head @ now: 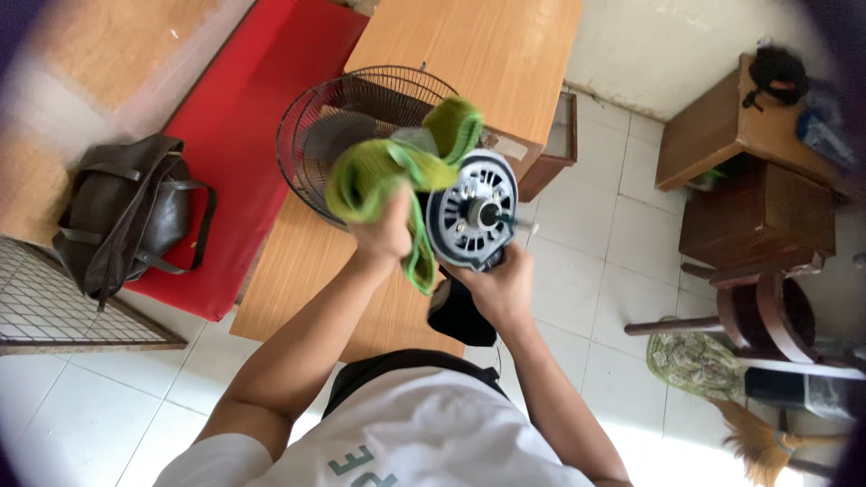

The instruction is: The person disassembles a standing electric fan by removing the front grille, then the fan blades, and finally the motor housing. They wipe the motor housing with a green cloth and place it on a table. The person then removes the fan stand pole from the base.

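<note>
Green cloth point(397, 167) is bunched in our left hand point(386, 230), which grips it tight. Our right hand point(501, 284) is closed around the back of a fan motor point(471, 215), the round grey and white part with slots and a metal pin in the middle. We hold both up in front of us, above the wooden bench point(298, 271).

The cloth is touching the left edge of the motor, so the wiping looks like it is under way. We cannot tell how much of the motor is clean yet.

Behind our left hand, 1 wire fan cage point(316, 135) rests on the bench with a grey blade inside. It is off the motor, so the fan is apart for now.
</note>
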